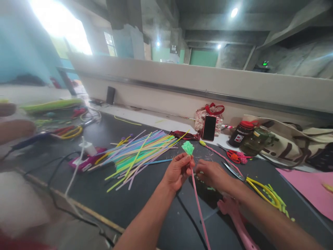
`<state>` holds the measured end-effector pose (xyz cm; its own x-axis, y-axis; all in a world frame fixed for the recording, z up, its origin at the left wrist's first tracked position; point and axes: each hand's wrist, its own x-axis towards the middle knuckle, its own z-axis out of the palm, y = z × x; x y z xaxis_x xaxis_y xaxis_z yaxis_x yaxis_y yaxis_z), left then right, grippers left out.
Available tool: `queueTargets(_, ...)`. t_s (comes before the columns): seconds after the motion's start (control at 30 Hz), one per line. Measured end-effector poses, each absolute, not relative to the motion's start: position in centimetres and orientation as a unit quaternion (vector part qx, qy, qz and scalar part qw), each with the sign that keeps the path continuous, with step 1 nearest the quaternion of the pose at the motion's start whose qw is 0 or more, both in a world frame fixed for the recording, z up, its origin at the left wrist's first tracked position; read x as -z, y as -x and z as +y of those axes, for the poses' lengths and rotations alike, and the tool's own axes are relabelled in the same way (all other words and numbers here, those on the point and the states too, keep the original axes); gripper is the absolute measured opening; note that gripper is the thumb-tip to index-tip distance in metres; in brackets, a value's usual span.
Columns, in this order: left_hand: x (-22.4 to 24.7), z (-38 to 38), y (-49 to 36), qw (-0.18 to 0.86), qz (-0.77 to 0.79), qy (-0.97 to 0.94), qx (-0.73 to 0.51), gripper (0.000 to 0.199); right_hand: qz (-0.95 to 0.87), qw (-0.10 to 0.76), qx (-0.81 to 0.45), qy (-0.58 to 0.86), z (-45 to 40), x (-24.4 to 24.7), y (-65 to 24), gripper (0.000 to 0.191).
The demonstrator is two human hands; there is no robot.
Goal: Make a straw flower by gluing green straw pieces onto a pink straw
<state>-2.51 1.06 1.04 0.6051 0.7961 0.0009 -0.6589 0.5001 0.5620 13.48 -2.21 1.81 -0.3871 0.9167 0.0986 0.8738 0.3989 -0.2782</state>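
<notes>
My left hand [179,171] pinches a pink pipe-cleaner stem [197,198] topped with a fluffy green flower head [187,148]. The stem slants down to the bottom edge of the view. Beside it, my right hand [212,173] is low over the table, its fingers curled inward; whatever they hold is hidden. Small cut bits lie beneath those fingers. Under my right forearm is a pink glue gun [238,220], partly covered. Scissors with yellow handles [261,191] lie to the right of that forearm, near short yellow-green pieces [277,198].
Left of my hands, many coloured pipe cleaners [140,156] lie in a loose pile. A magenta power strip [85,161] with cords is farther left, near another person's arm [15,130]. Behind stand a phone [209,127], a dark bottle [240,133] and a green jar [260,140]. Pink paper [309,189] lies right.
</notes>
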Motion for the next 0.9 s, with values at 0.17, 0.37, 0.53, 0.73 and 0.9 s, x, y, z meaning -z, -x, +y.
queueTargets(0.17, -1.0, 0.7, 2.1, 0.866, 0.129, -0.256, -0.409, 0.013, -0.759, 0.244, -0.196, 0.571, -3.0, -3.9, -14.9, 0.022)
queueTargets(0.37, -0.8, 0.0, 1.4, 0.880, 0.123, -0.240, -0.390, 0.012, -0.541, 0.482, -0.469, 0.505, -3.8, -4.4, -15.0, 0.020)
queueTargets(0.53, -0.5, -0.4, 1.0, 0.889, 0.120, -0.234, -0.374, 0.012, -0.516, 0.542, -0.466, 0.472, -4.3, -5.9, -14.5, 0.010)
queueTargets(0.73, -0.4, -0.4, 0.9, 0.885, 0.149, -0.224, -0.379, 0.014, -0.545, 0.539, -0.413, 0.492, -4.6, -7.0, -13.5, 0.012)
queueTargets(0.9, -0.2, -0.4, 0.7, 0.878, 0.164, -0.229, -0.387, 0.015, -0.581, 0.503, -0.372, 0.521, -4.8, -6.9, -12.6, 0.013)
